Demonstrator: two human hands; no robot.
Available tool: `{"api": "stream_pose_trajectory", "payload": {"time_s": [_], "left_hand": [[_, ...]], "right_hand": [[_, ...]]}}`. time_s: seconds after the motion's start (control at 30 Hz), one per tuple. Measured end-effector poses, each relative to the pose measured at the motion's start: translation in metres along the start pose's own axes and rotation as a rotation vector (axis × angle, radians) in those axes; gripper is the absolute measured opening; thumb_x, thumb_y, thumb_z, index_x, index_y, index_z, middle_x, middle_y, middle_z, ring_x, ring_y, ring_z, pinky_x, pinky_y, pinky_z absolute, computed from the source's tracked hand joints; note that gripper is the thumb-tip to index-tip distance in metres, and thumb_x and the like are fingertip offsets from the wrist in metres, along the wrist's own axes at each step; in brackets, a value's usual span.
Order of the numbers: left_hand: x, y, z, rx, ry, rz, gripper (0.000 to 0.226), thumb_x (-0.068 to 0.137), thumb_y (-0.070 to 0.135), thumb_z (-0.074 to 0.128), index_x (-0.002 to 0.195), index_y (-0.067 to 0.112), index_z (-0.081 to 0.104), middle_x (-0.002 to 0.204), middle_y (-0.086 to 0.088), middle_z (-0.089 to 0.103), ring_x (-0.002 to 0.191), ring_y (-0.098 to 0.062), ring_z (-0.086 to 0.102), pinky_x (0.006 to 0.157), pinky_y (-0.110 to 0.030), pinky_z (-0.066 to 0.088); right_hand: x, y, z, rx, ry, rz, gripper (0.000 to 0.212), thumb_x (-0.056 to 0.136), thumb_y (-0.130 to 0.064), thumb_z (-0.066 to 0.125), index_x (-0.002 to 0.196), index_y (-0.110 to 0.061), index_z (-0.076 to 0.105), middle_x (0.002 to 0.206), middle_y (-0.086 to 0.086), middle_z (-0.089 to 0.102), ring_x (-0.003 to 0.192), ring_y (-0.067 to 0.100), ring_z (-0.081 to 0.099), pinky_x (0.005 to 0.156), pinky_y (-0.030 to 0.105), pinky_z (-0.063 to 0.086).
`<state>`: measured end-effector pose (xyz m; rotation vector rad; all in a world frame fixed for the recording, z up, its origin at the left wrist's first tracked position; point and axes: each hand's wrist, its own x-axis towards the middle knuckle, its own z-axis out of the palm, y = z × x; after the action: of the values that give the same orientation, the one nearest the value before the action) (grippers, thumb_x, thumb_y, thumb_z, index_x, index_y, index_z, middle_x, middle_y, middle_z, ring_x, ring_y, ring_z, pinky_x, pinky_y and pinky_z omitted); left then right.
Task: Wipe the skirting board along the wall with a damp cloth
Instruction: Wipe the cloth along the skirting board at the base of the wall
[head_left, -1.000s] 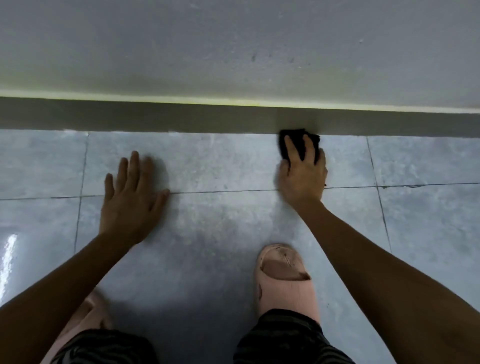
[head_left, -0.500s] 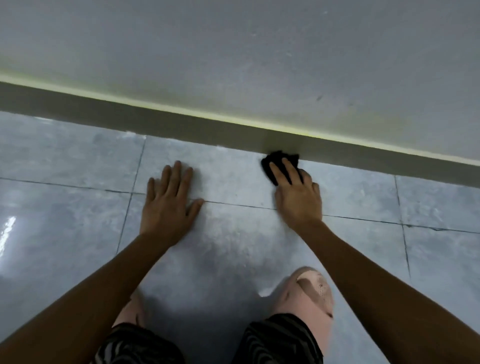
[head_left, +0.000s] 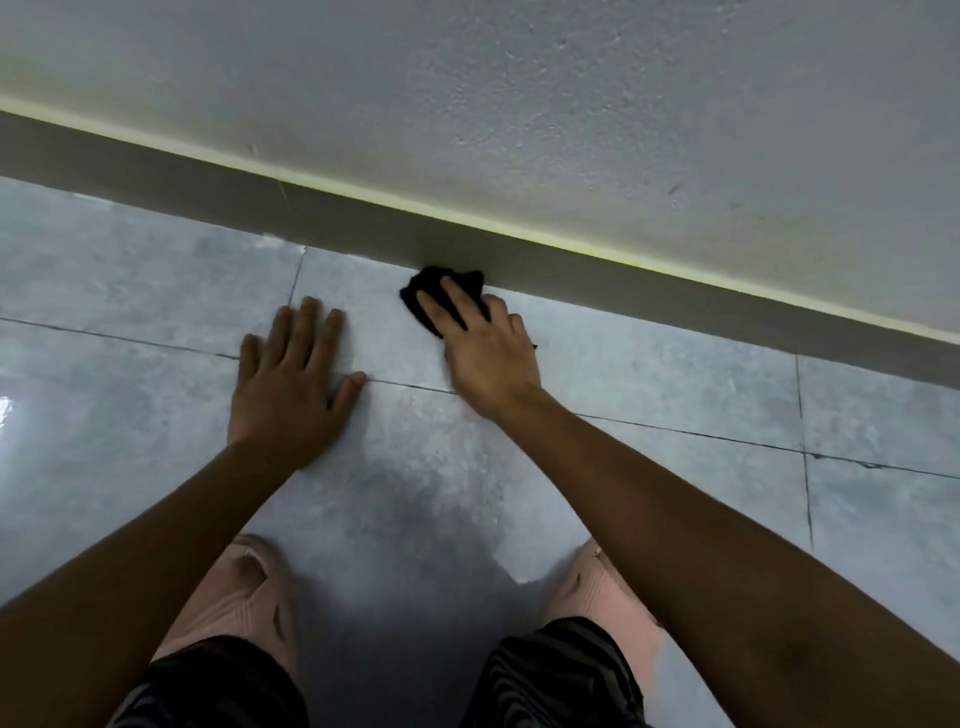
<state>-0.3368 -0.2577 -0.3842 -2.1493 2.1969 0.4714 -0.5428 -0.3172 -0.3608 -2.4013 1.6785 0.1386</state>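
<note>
A grey skirting board (head_left: 649, 283) runs diagonally along the foot of the pale wall, lower toward the right. My right hand (head_left: 480, 345) presses a black cloth (head_left: 423, 293) against the bottom of the board, where it meets the floor. Most of the cloth is hidden under my fingers. My left hand (head_left: 291, 384) lies flat on the grey floor tiles, fingers spread, a short way left of the right hand and apart from the board.
Glossy grey floor tiles (head_left: 675, 384) with dark grout lines stretch along the wall. My two feet in pink slippers, one (head_left: 239, 587) on the left and one (head_left: 587, 587) on the right, stand close below my arms. A bright reflection lies at the far left edge.
My right hand has slid the cloth leftward along the skirting board, closing the gap to my left hand. The view has turned, so the board now slants. The left slipper has come into view.
</note>
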Motion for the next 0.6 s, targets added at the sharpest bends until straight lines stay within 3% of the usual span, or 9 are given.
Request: {"api": "stream_pose_trajectory", "payload": {"time_s": [0.1, 0.2, 0.37, 0.6], "left_hand": [[0.0, -0.007, -0.002, 0.025, 0.003, 0.013, 0.077, 0.085, 0.063, 0.005, 0.152, 0.024, 0.0, 0.16, -0.006, -0.003, 0.147, -0.025, -0.003, 0.116, -0.048, 0.0], [-0.001, -0.02, -0.006, -0.006, 0.009, -0.073, 0.077, 0.086, 0.063, 0.009, 0.152, 0.023, 0.001, 0.16, -0.007, -0.002, 0.147, -0.027, -0.002, 0.115, -0.05, 0.0], [-0.003, -0.027, -0.009, -0.012, -0.011, -0.061, 0.08, 0.085, 0.065, 0.011, 0.152, 0.021, 0.0, 0.16, -0.008, -0.002, 0.147, -0.027, -0.001, 0.116, -0.052, 0.006], [-0.001, -0.028, -0.018, 0.001, -0.064, -0.046, 0.08, 0.088, 0.067, 0.016, 0.152, 0.021, -0.001, 0.16, -0.007, -0.004, 0.147, -0.028, 0.0, 0.116, -0.05, 0.009]], "right_hand": [[-0.008, 0.031, -0.001, -0.043, 0.031, -0.022, 0.062, 0.091, -0.022, 0.043, 0.149, -0.038, 0.027, 0.157, -0.008, 0.027, 0.122, 0.028, 0.041, 0.093, 0.039, 0.035], [-0.038, 0.08, -0.001, -0.096, 0.057, 0.087, 0.061, 0.089, -0.025, 0.047, 0.147, -0.038, 0.031, 0.154, -0.008, 0.032, 0.113, 0.031, 0.047, 0.087, 0.039, 0.039], [-0.051, 0.085, -0.005, -0.109, 0.014, 0.271, 0.065, 0.091, -0.012, 0.042, 0.15, -0.033, 0.025, 0.156, 0.0, 0.028, 0.119, 0.035, 0.042, 0.093, 0.043, 0.035], [0.019, -0.02, -0.008, -0.03, -0.012, -0.033, 0.068, 0.091, -0.01, 0.04, 0.151, -0.035, 0.02, 0.159, -0.004, 0.02, 0.133, 0.033, 0.03, 0.1, 0.041, 0.029]]}}
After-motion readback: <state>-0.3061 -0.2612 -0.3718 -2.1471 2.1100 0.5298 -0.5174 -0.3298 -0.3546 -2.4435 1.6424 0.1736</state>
